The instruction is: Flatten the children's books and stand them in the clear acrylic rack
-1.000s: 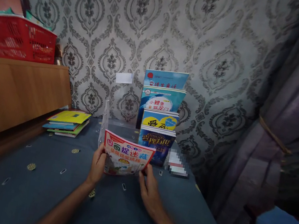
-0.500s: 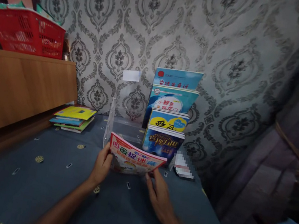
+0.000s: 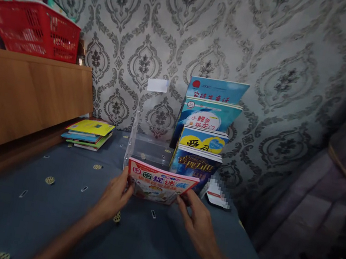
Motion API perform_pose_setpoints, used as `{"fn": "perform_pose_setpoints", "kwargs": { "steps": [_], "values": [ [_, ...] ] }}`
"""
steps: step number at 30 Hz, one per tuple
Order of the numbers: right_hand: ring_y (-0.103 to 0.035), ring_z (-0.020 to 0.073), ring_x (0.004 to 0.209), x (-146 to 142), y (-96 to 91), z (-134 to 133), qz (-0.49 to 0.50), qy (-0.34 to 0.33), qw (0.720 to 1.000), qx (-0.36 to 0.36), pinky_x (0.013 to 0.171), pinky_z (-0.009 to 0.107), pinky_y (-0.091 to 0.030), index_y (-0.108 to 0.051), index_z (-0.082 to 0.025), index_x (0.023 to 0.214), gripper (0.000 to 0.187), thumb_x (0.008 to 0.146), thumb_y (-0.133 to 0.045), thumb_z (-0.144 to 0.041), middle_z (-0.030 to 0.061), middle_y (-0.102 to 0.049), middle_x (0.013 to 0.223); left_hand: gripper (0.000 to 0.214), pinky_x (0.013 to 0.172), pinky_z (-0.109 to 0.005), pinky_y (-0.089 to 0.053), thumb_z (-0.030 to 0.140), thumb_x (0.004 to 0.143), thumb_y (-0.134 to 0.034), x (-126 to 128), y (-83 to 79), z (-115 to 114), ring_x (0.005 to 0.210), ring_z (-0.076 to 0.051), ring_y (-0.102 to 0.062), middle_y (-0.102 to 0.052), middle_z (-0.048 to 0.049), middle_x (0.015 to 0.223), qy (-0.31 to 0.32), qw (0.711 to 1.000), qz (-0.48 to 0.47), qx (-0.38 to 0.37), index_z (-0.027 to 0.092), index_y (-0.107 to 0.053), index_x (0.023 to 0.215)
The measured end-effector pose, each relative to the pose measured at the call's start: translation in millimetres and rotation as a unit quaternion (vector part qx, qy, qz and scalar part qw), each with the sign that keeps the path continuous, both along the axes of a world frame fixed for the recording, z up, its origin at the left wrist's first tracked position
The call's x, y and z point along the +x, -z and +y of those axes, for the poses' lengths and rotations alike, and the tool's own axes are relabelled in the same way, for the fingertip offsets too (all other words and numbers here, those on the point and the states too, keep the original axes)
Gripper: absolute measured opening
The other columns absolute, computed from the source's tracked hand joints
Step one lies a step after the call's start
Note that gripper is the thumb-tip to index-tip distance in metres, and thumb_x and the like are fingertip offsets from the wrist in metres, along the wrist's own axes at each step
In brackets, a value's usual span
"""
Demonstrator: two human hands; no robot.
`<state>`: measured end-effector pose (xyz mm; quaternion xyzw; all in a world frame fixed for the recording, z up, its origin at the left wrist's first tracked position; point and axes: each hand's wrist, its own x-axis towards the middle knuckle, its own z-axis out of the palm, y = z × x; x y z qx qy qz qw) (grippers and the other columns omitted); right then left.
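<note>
Your left hand and right hand pinch the book by opposite edges, probably to keep it level, cover facing you, at the clear rack's front; contact unclear. Blue books stand stepped, seemingly so titles show.

Here's 1 thin, red-bordered book, colourful lettering across its cover, standing near upright, sides held by left hand and right hand!
</note>
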<state>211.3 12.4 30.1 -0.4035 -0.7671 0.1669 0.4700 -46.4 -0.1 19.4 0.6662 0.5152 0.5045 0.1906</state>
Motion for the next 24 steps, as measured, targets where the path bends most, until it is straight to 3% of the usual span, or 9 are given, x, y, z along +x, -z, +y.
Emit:
{"fn": "perform_pose_setpoints", "kwargs": {
  "steps": [5, 10, 15, 19, 24],
  "values": [
    [-0.070, 0.0251, 0.086, -2.4, -3.9, 8.3, -0.014, -0.014, 1.000, -0.001, 0.078, 0.039, -0.059, -0.067, -0.023, 0.102, 0.024, 0.098, -0.048, -0.038, 0.0082, -0.073, 0.096, 0.028, 0.077, -0.033, -0.051, 0.026, 0.090, -0.053, -5.7, -2.3, 6.1, 0.088, -0.022, -0.067, -0.071, -0.0058, 0.097, 0.010, 1.000, -0.021, 0.008, 0.022, -0.056, 0.118],
    [-0.067, 0.0302, 0.113, -7.5, -7.8, 25.9, -0.018, -0.039, 0.997, 0.058, 0.100, 0.050, -0.054, -0.069, -0.023, 0.112, 0.029, 0.096, -0.050, -0.039, 0.0123, -0.073, 0.115, 0.025, 0.091, -0.037, -0.049, 0.022, 0.086, -0.056, -13.1, -15.9, 19.8, 0.101, -0.023, -0.066, -0.069, -0.0080, 0.107, 0.013, 0.995, -0.010, 0.095, 0.022, -0.059, 0.111],
    [-0.067, 0.0283, 0.114, -14.5, -23.5, 32.5, -0.004, -0.043, 0.997, 0.070, 0.099, 0.048, -0.055, -0.069, -0.025, 0.118, 0.031, 0.098, -0.047, -0.035, 0.0113, -0.072, 0.119, 0.016, 0.081, -0.032, -0.050, 0.026, 0.092, -0.048, -20.8, -39.1, 25.2, 0.085, -0.020, -0.065, -0.068, -0.0063, 0.095, 0.005, 0.991, 0.033, 0.128, 0.021, -0.060, 0.101],
    [-0.063, 0.0295, 0.120, -16.5, -42.0, 33.6, 0.003, -0.068, 0.993, 0.094, 0.103, 0.048, -0.052, -0.068, -0.024, 0.124, 0.034, 0.093, -0.054, -0.028, 0.0129, -0.068, 0.128, 0.021, 0.091, -0.035, -0.050, 0.030, 0.088, -0.054, -29.0, -61.2, 25.2, 0.104, -0.025, -0.066, -0.070, -0.0105, 0.108, 0.018, 0.984, 0.049, 0.173, 0.021, -0.063, 0.105],
    [-0.058, 0.0314, 0.128, -20.7, -65.5, 45.6, 0.006, -0.079, 0.991, 0.104, 0.106, 0.047, -0.048, -0.066, -0.023, 0.127, 0.039, 0.089, -0.062, -0.033, 0.0149, -0.060, 0.139, 0.025, 0.101, -0.039, -0.047, 0.030, 0.086, -0.056, -37.4, -87.4, 36.9, 0.116, -0.027, -0.062, -0.068, -0.0110, 0.119, 0.003, 0.970, 0.077, 0.232, 0.022, -0.063, 0.109]
  ]
}}
